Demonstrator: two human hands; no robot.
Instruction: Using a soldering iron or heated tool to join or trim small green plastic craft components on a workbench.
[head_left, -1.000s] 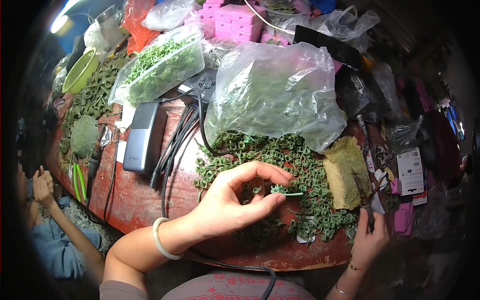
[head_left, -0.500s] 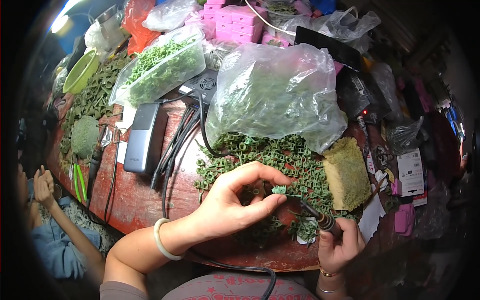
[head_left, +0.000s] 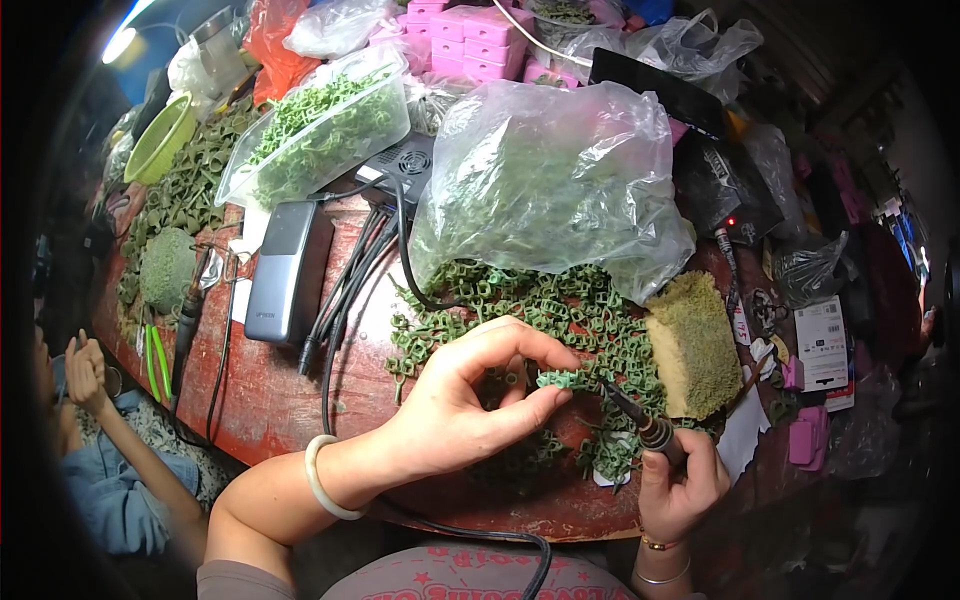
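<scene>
The left hand (head_left: 455,420) pinches a green part (head_left: 568,380) at table centre. The right hand (head_left: 680,485) grips a soldering iron (head_left: 630,415), its tip touching the part. One clear bag (head_left: 545,180) lies at twelve o'clock, one plastic box (head_left: 320,125) at ten, one white label (head_left: 822,345) at three.

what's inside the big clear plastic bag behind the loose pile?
The clear plastic bag holds a mass of small green pieces, like the loose green pieces in front. Creased, cloudy film blurs their shapes; the bag's underside is hidden.

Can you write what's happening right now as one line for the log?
left hand: pinches small green plastic piece | right hand: grips soldering iron, tip at piece | under them: pile of green pieces on red table
</scene>
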